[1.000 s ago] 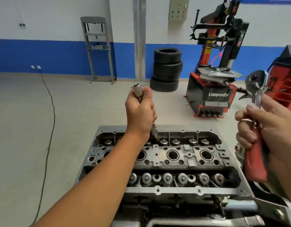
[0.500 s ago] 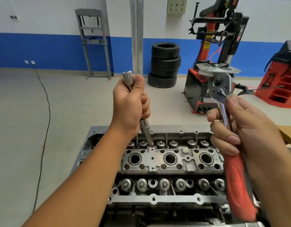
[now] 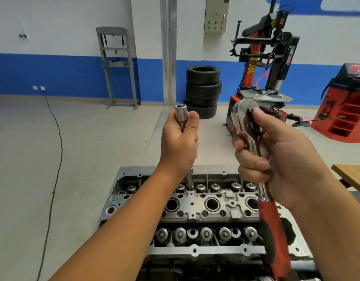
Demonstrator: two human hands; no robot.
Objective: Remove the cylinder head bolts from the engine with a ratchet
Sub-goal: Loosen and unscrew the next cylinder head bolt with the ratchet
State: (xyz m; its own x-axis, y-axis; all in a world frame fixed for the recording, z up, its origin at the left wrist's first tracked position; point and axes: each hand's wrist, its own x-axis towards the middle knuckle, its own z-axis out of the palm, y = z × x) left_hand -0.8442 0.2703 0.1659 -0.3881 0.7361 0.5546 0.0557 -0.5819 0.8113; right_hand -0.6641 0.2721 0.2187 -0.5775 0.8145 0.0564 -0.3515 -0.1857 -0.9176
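**Extension seated in head, ratchet held clear**

My left hand (image 3: 180, 142) grips the socket extension (image 3: 180, 116), fingers curled round its shaft. The extension stands nearly upright; its lower end enters the cylinder head (image 3: 197, 207) at the rear valve row, its open square end pointing up. My right hand (image 3: 276, 159) grasps the ratchet (image 3: 244, 118) by the chrome shank, thumb on the round head, red handle (image 3: 274, 238) hanging down over the engine. The ratchet head sits just beside the extension top, not touching.
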